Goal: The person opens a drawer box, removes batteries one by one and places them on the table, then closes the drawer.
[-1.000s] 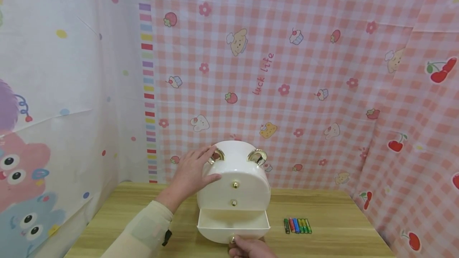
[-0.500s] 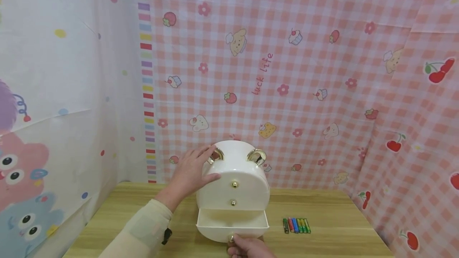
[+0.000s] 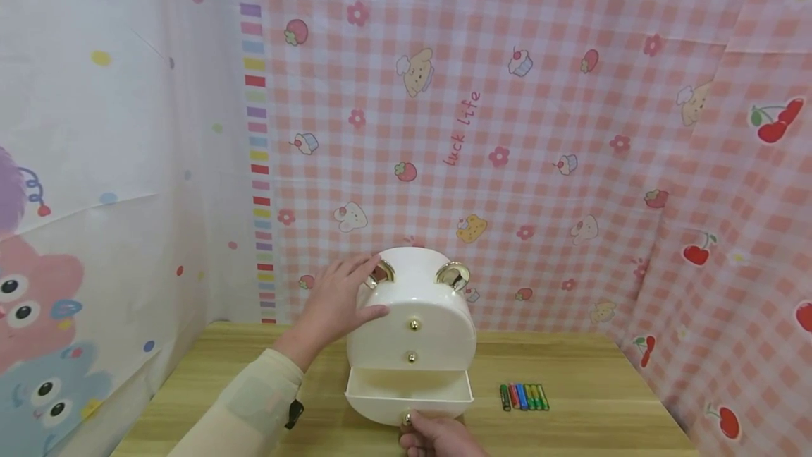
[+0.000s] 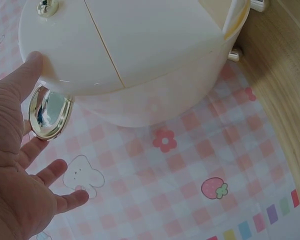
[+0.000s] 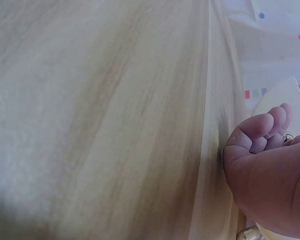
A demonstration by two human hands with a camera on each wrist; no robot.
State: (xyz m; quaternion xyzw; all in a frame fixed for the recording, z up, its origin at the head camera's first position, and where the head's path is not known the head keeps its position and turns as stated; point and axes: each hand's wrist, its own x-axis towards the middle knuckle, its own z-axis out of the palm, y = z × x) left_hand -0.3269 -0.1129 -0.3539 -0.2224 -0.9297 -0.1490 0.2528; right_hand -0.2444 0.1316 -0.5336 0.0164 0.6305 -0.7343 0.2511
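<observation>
A white storage box [image 3: 406, 348] with golden ear-shaped loops stands on the table. Its bottom drawer [image 3: 438, 411] is pulled partway out, and no items show inside it. My left hand [image 3: 336, 302] rests on the box's upper left side by one golden ear [image 3: 382, 273]. In the left wrist view its thumb touches the white front and the other fingers spread behind the ear [image 4: 50, 114]. My right hand [image 3: 444, 437] pinches the bottom drawer's golden knob [image 3: 407, 417]. The right wrist view shows that hand's fingers curled, the knob [image 5: 288, 137] mostly hidden.
A row of several small green, red and blue cylinders [image 3: 524, 397], which look like batteries, lies right of the box on the wooden table [image 3: 571, 372]. A pink checked cloth [image 3: 539, 196] hangs behind, and a white printed cloth [image 3: 127, 161] hangs at the left.
The bottom drawer seems to have slid in very slightly, with the right hand still on its knob. The left hand stays on the box. The head view has shifted a little.
</observation>
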